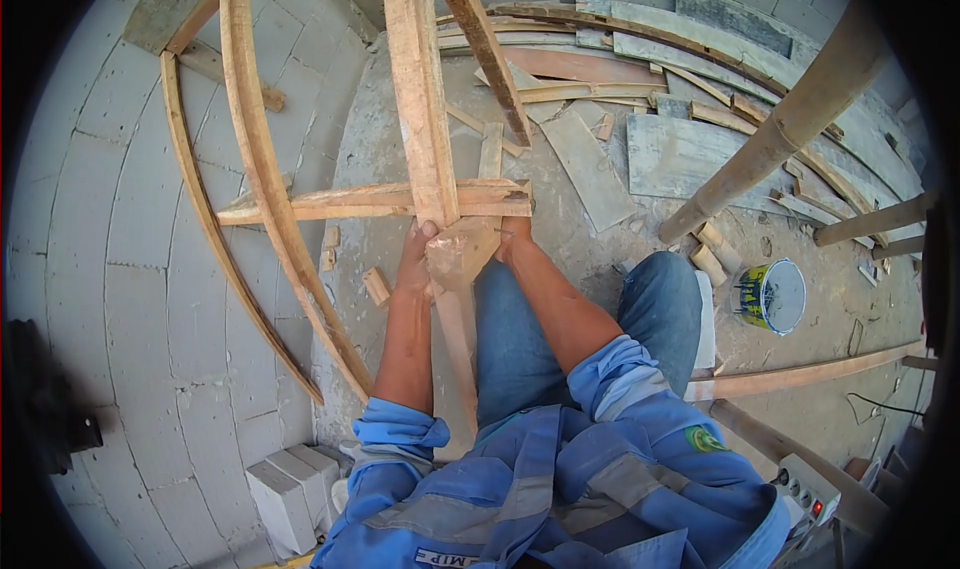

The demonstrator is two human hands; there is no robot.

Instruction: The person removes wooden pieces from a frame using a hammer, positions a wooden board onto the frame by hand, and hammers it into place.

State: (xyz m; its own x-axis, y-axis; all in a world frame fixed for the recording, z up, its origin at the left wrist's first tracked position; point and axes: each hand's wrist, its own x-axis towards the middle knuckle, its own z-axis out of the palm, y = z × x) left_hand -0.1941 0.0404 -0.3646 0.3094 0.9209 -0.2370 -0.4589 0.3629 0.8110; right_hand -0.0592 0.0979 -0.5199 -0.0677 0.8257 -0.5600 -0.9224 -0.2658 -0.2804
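A long upright timber post [418, 99] meets a horizontal wooden crosspiece [350, 202] in front of me. Below their joint is a pale block-shaped wooden end [462, 252]. My left hand [416, 253] is closed at the joint's left side, its thumb against the wood under the crosspiece. My right hand [516, 237] grips near the crosspiece's right end, most of its fingers hidden by the wood. A thin nail [504, 231] sticks out beside that hand. Another timber [455, 334] slants down from the joint toward my body.
Two long timbers [255, 159] lean by the block wall [130, 209] at left. Scrap boards [690, 159] litter the far floor. A round wooden pole [770, 129] slants at right, near a paint bucket [771, 296]. A power strip [808, 489] and grey blocks [290, 494] are close to me.
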